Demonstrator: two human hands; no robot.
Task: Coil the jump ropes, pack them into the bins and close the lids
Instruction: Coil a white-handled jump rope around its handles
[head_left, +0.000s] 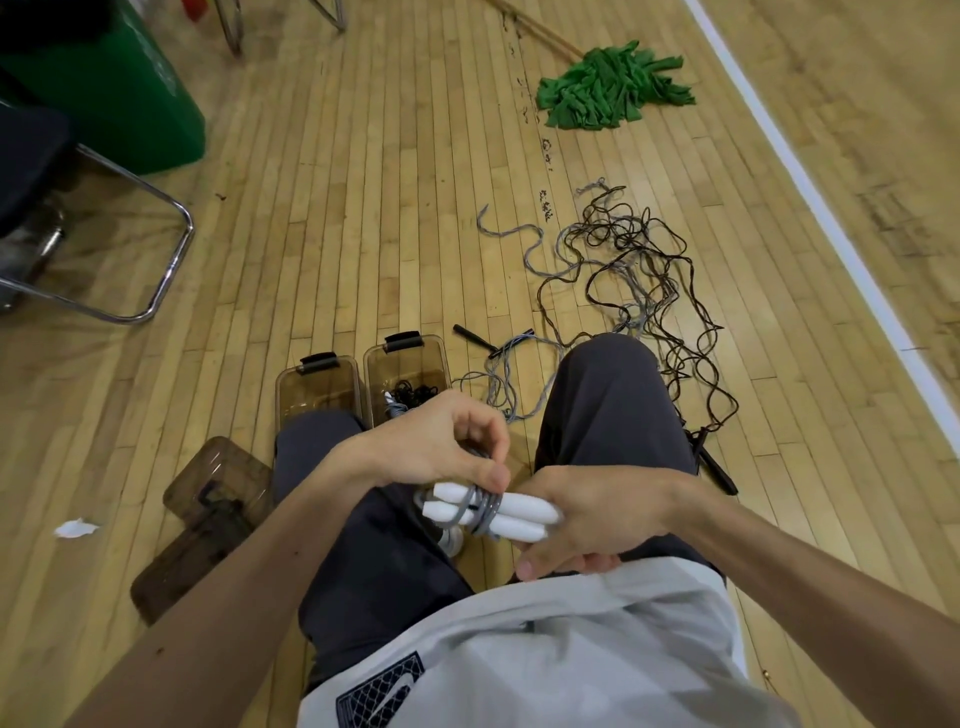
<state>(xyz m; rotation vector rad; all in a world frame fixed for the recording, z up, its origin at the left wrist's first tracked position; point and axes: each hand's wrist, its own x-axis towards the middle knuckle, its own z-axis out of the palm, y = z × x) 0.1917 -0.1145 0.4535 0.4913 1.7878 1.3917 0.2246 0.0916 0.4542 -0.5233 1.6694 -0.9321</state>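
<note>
My right hand (592, 514) grips the two white handles (519, 512) of a jump rope, held side by side above my lap. Grey rope (480, 512) is wound around those handles, and my left hand (441, 441) pinches that rope just above them. Two brown see-through bins stand open on the floor past my knees: the left bin (317, 384) looks empty, the right bin (408, 371) holds a coiled dark rope with a white handle. Two brown lids (208, 514) lie on the floor to my left. A tangle of dark and grey ropes (634, 291) sprawls ahead on the right.
A green bin (124, 98) and a chrome-legged chair (104, 249) stand at the far left. A green mop head (613, 88) lies at the top. A white court line (810, 192) runs along the right. A scrap of white paper (75, 528) lies at the left.
</note>
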